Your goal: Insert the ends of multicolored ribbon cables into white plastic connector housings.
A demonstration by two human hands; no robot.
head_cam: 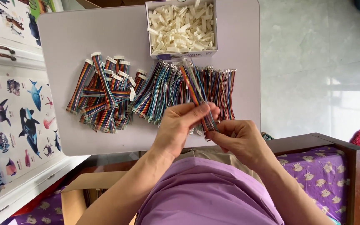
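At the frame's centre my left hand (184, 125) and right hand (238, 139) both pinch one rainbow ribbon cable (197, 100), held slanting above the grey table (71, 37), below the box of white connectors (182, 27)

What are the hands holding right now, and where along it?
Both hands pinch one flat multicoloured ribbon cable: the left hand grips its middle stretch, the right hand its lower end. The upper end sticks up free over the table.
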